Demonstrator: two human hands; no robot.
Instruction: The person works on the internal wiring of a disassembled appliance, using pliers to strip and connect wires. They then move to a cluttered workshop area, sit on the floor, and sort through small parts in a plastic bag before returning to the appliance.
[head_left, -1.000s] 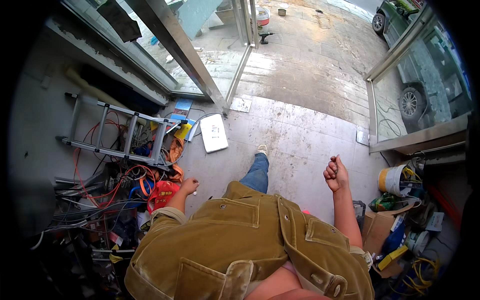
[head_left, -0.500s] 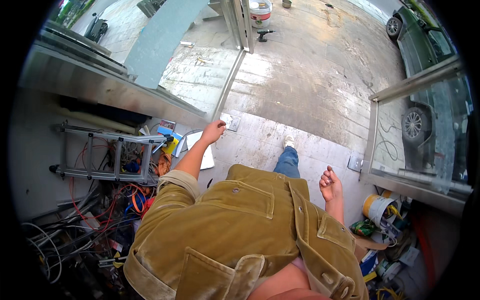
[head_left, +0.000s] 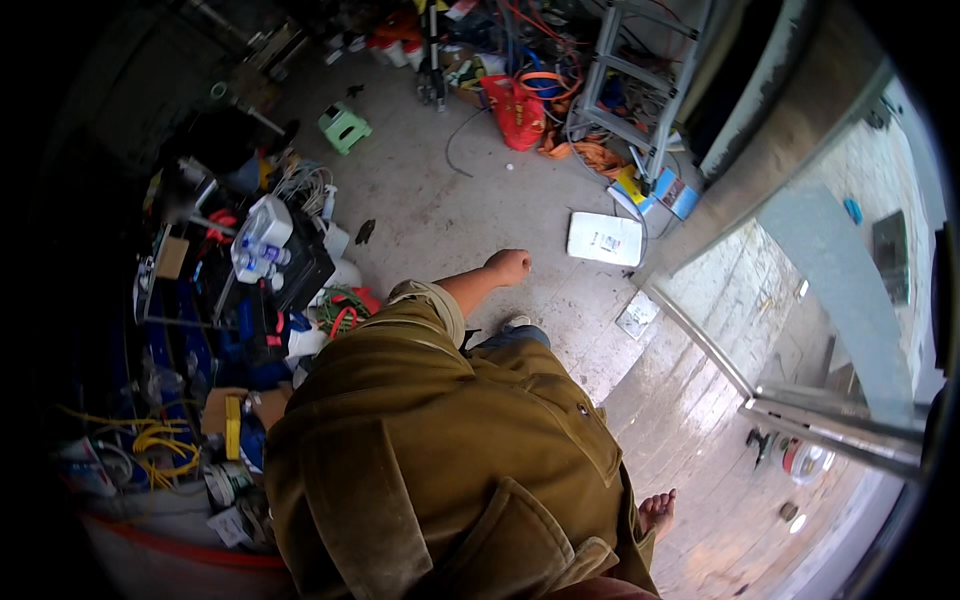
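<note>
My left hand [head_left: 511,266] reaches out ahead of my jacket in a loose fist, above the grey floor. Nothing shows in it, and it touches nothing. Past it on the floor lies a flat white box or panel [head_left: 604,238]. My right hand [head_left: 657,513] hangs at the lower right beside my jacket. Its fingers are loosely curled and slightly apart, with nothing in them, and my jacket covers its forearm. My brown jacket [head_left: 440,420] fills the lower middle. One shoe [head_left: 516,322] peeks out under its front edge.
A metal ladder [head_left: 640,75], a red bag [head_left: 515,115] and tangled cables are heaped at the back. A green stool [head_left: 343,128] stands farther left. Tools, bottles and yellow cable [head_left: 165,450] crowd the left side. On the right is a glass door [head_left: 740,300], with a drill [head_left: 760,445] beyond.
My view has swung far to the left, from the doorway toward the room inside. The ladder has shifted from the left to the upper right. My left hand has closed into a fist.
</note>
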